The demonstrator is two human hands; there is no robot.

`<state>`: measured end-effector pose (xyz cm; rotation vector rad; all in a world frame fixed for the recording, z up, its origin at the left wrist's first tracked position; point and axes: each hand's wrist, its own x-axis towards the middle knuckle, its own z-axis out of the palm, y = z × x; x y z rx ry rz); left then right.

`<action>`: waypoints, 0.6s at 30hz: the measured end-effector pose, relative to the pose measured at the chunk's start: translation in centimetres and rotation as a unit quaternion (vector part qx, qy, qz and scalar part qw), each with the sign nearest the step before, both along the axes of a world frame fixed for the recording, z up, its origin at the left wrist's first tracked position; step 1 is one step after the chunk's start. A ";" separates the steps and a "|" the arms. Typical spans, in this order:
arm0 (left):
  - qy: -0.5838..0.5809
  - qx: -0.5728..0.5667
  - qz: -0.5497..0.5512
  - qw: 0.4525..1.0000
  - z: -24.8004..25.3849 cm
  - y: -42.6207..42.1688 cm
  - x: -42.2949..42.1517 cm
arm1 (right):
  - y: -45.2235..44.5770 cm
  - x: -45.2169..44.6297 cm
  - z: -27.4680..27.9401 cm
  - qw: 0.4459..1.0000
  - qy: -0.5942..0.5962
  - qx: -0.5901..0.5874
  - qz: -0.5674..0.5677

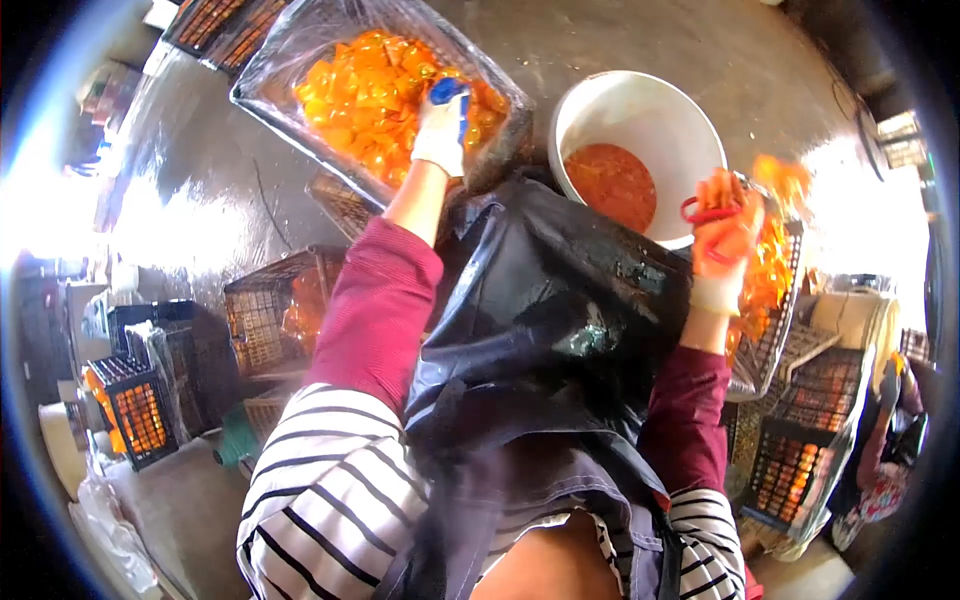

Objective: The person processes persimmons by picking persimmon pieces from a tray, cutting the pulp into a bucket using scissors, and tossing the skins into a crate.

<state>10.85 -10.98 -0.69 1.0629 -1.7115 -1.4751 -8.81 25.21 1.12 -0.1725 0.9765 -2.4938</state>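
My left hand (443, 125), in a white glove with blue-coated fingers, reaches into a plastic-lined crate (255, 95). Its fingers are bunched together against the glossy cut orange pieces (365, 95); whatever they grip is hidden. At the right, my right hand (725, 230) wears an orange-stained glove. Its fingers are closed round a tool with a red looped handle (708, 212), whose working end I cannot make out. This hand is beside the rim of a white bucket (685, 130) with reddish-orange pulp (610, 185) in the bottom. Behind it are blurred orange pieces (768, 275) in another crate.
A black apron (540, 300) covers my lap, between the crate and the bucket. Mesh crates (275, 315) stand at the left, one with orange contents (140, 420). Stacked crates (800, 455) are at the lower right. The floor (560, 40) looks wet.
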 end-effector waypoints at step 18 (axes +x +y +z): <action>-0.519 -0.306 -0.219 0.767 -4.4 -11.9 -4.5 | -4.9 1.0 2.3 0.995 -0.090 0.046 -0.001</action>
